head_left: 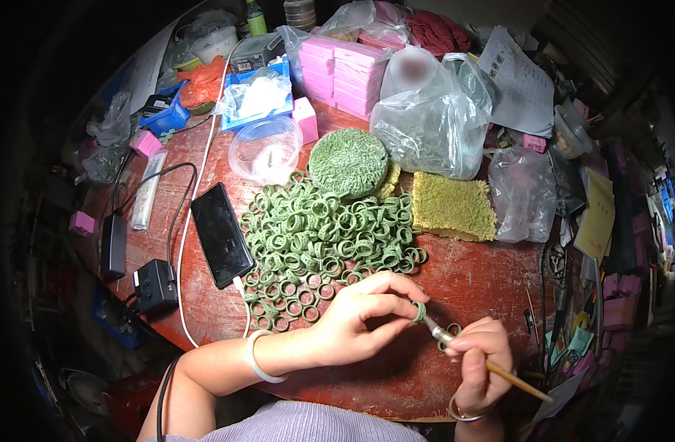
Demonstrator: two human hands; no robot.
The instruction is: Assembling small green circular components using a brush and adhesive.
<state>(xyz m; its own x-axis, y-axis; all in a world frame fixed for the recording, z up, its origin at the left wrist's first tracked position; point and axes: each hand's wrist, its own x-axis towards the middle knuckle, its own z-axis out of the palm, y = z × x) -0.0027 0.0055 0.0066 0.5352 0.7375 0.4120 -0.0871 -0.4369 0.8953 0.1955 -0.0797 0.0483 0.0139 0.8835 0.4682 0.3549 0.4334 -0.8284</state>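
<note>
Right hand (479,361), lower right, closed around wooden-handled tool (492,368). Left hand (367,313) pinches one green ring (419,311) at tool's tip, fingers curled. Ring pile (322,236) mid-frame on red tabletop (470,276).

Light falls from above onto the middle of the round red surface (462,280), where the heap of green rings (322,236) is bright and sharp, and the hands cast a soft dark shadow toward the near edge. The clear plastic bags (433,118) and the black phone (221,234) show pale glare. Toward the rim the fisheye bends straight edges, things blur, and the corners go to full black; one patch on a bag is smeared out.
</note>
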